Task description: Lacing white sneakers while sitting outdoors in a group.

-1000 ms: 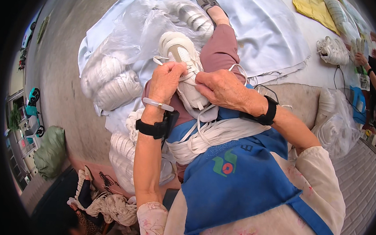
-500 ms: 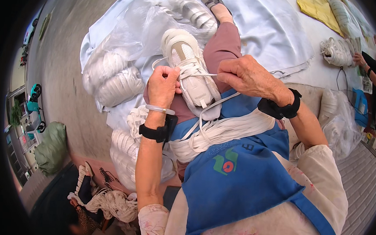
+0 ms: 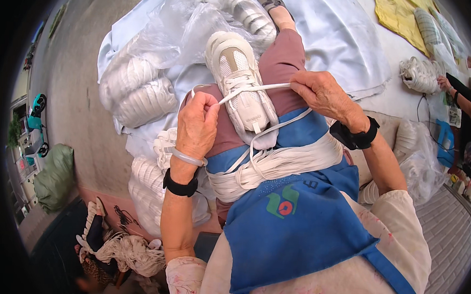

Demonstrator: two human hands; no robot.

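Observation:
A white and beige sneaker (image 3: 244, 84) rests between my thighs, its toe pointing away from me. My left hand (image 3: 199, 122) pinches one part of a white shoelace (image 3: 272, 87) beside the shoe's left side. On the other side, my right hand (image 3: 322, 96) pinches the lace and holds it out to the right. The lace runs taut across the top of the shoe between both hands. Over my blue apron (image 3: 300, 223) lies a thick bundle of white laces (image 3: 276, 167); a strand from it loops up by the heel.
Plastic-wrapped white shoes (image 3: 143, 98) lie on a pale cloth (image 3: 334, 41) ahead and left. A green sack (image 3: 54, 178) stands far left. At the right, another person's hand (image 3: 444, 82) touches a white bundle (image 3: 420, 75). A lace heap (image 3: 136, 253) sits lower left.
My hands have moved apart, the left one outward and nearer to me, the right one outward to the right. The lace between them is now drawn in a longer taut line.

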